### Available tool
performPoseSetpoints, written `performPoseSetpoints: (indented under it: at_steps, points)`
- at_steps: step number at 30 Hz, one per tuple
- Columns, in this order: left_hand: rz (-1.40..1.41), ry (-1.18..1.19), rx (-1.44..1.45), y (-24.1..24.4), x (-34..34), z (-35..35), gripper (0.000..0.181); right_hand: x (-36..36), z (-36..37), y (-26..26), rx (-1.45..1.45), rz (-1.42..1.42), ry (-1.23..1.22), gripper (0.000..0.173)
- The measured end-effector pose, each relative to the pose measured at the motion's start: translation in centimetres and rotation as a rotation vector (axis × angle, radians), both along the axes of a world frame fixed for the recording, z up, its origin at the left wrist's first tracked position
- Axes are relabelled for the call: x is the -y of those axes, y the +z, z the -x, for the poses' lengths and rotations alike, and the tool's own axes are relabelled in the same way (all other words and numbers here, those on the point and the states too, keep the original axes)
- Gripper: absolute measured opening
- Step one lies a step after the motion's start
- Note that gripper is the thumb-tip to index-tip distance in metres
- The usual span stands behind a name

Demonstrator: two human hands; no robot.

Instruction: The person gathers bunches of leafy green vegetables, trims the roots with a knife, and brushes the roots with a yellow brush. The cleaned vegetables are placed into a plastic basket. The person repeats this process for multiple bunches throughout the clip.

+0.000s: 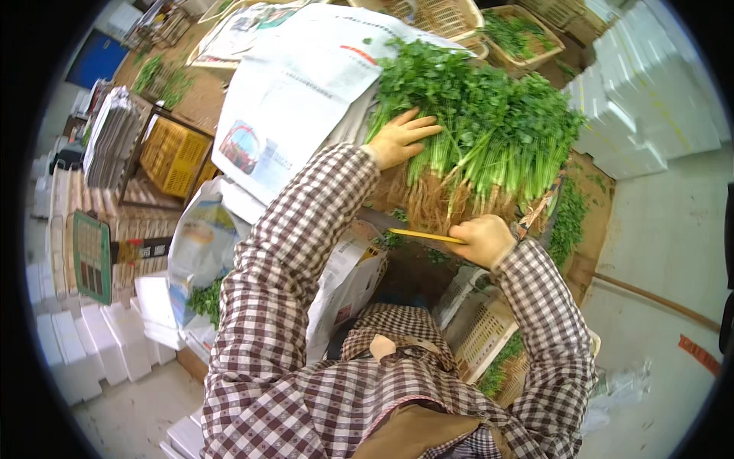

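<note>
A wide row of leafy green vegetables point(476, 115), like celery or coriander, lies before me. Its leaves point away from me, and its tangled brown roots point(431, 201) face my body. My left hand point(404, 137) rests on the row's left end, fingers spread, palm down. Just in front of the roots, my right hand point(483, 241) is closed around a thin, flat yellow tool point(427, 235). The tool points left, apart from my left hand. My fingers hide its right end, and I cannot tell whether it is a knife.
Printed newspaper sheets point(281, 86) spread left of the greens. Plastic crates point(519, 43) with greens stand behind. White foam boxes point(642, 92) are stacked at right, more point(97, 344) at lower left. A slatted crate point(484, 335) sits beside my right side; a yellow basket point(175, 158) stands farther left.
</note>
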State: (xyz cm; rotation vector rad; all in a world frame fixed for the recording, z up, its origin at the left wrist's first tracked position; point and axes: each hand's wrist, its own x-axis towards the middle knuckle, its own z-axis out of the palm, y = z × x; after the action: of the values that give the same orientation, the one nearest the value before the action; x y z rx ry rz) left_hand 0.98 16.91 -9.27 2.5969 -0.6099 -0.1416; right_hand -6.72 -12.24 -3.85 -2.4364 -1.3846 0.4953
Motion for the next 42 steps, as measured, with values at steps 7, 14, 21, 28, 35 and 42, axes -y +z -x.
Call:
performPoseSetpoints:
  at_steps: [7, 14, 21, 28, 35, 42]
  points:
    - [-0.094, 0.085, 0.379, 5.8, 4.7, 1.8, 0.046, 10.1, 4.1, 3.8, 0.208, -0.228, -0.432, 0.012]
    - [-0.227, -0.373, 0.351, 5.9, 13.2, 2.6, 0.046, 8.4, 4.0, 2.5, 0.038, -0.133, -0.219, 0.015]
    - [-0.422, -0.26, 0.151, 5.0, 9.7, 4.8, 0.043, 19.1, 2.4, 5.4, 0.021, -0.106, -0.523, 0.016]
    - [-0.452, -0.279, 0.134, 5.4, 9.1, 4.6, 0.044, 29.0, -1.1, 0.1, 0.311, 0.368, -1.156, 0.04]
    - [-0.553, -0.234, 0.086, 6.4, 9.6, 4.5, 0.042, 15.3, -5.2, 1.2, -0.305, -0.108, -1.236, 0.054]
    - [-0.326, -0.125, 0.18, 9.7, 17.0, 4.8, 0.039, 9.2, -6.7, -0.2, 0.01, -0.054, -1.138, 0.05]
